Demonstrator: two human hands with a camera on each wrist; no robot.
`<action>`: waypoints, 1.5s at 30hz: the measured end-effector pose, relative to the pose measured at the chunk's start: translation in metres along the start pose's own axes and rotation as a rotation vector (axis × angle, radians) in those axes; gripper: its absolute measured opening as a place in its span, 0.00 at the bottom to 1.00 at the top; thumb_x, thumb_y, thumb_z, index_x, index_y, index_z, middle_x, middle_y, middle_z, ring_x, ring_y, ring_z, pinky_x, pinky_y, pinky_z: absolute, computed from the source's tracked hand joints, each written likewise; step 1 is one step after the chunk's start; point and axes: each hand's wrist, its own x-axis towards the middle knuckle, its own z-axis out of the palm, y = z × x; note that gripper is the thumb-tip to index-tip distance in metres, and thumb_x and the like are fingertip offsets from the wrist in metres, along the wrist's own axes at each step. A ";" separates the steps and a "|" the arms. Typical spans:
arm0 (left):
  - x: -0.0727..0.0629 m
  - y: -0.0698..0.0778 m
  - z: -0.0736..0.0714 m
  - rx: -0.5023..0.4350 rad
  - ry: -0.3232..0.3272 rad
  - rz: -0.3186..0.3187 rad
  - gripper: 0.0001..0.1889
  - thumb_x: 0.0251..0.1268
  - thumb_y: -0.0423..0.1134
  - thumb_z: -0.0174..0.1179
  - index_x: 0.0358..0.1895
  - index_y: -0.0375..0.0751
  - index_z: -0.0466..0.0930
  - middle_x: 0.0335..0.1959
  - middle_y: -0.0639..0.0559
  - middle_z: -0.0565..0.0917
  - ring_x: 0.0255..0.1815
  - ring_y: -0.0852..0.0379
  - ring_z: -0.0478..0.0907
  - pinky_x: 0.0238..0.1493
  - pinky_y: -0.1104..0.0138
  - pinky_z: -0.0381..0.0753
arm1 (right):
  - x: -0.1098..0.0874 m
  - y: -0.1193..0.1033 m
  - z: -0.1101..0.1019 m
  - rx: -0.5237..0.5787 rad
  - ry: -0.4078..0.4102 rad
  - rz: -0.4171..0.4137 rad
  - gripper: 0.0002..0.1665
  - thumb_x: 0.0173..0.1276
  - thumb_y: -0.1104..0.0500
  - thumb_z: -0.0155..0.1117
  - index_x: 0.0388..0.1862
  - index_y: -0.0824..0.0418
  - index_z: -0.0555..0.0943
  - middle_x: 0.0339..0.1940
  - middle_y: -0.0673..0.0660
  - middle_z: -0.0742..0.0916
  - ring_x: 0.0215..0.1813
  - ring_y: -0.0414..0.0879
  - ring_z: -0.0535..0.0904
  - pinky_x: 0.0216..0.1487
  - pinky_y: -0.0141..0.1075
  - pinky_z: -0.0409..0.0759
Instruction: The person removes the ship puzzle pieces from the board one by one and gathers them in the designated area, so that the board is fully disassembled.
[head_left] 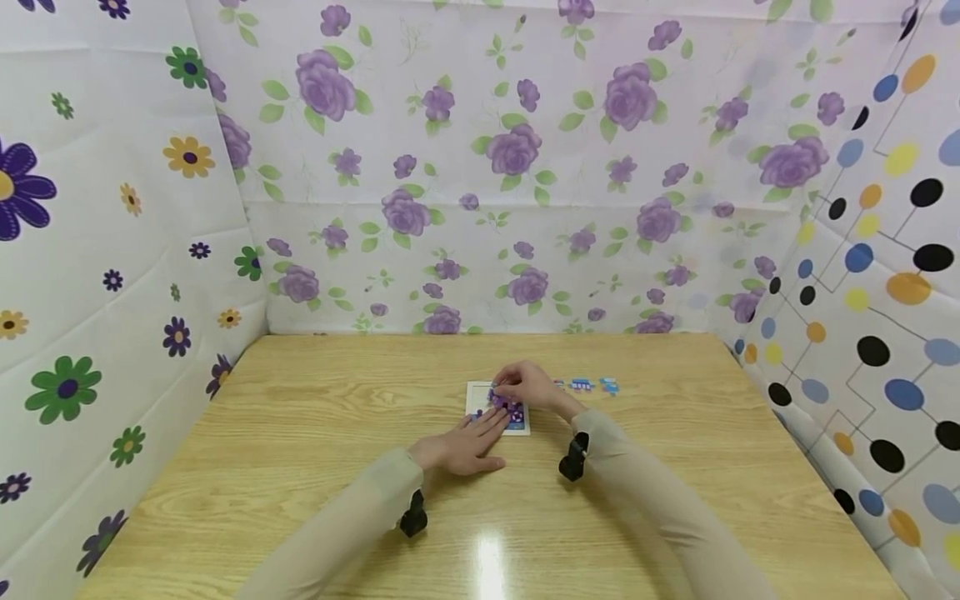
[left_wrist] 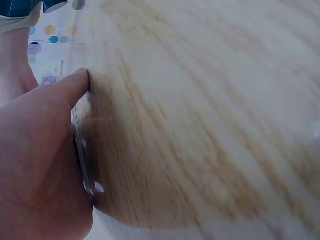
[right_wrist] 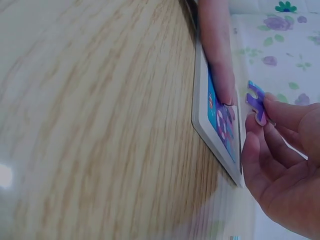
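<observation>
A small jigsaw puzzle in a white frame tray (head_left: 474,398) lies on the table, its lower part filled with purple and blue pieces. My left hand (head_left: 471,447) rests with straight fingers across the tray's lower left side, hiding part of the picture. Just above the tray, my right hand (head_left: 527,387) pinches a purple and blue puzzle piece (right_wrist: 257,103) between thumb and fingertips. The right wrist view shows this piece tilted and apart from the tray's white rim (right_wrist: 202,100). In the left wrist view, the left hand (left_wrist: 40,150) lies at the left edge, fingertips mostly hidden.
Loose puzzle pieces lie to the right of the tray, among them a blue and purple one (head_left: 581,384) and a light blue one (head_left: 609,386). The wooden table (head_left: 315,467) is bordered by a flowered cloth (head_left: 465,208) behind and patterned cloths at both sides.
</observation>
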 end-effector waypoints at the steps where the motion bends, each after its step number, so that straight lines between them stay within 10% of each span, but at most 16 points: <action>1: 0.000 0.001 0.000 -0.003 0.002 -0.002 0.40 0.75 0.60 0.39 0.79 0.44 0.33 0.81 0.49 0.34 0.81 0.53 0.29 0.78 0.47 0.39 | -0.001 0.000 -0.001 0.009 0.001 0.005 0.10 0.69 0.60 0.63 0.45 0.64 0.84 0.33 0.56 0.87 0.30 0.42 0.80 0.32 0.31 0.79; 45: -0.004 0.007 -0.005 0.004 -0.001 -0.003 0.40 0.76 0.60 0.39 0.79 0.43 0.35 0.81 0.47 0.37 0.81 0.50 0.33 0.78 0.47 0.40 | -0.048 0.037 -0.042 0.127 -0.097 0.099 0.13 0.72 0.64 0.56 0.49 0.71 0.81 0.38 0.61 0.86 0.33 0.40 0.82 0.35 0.34 0.85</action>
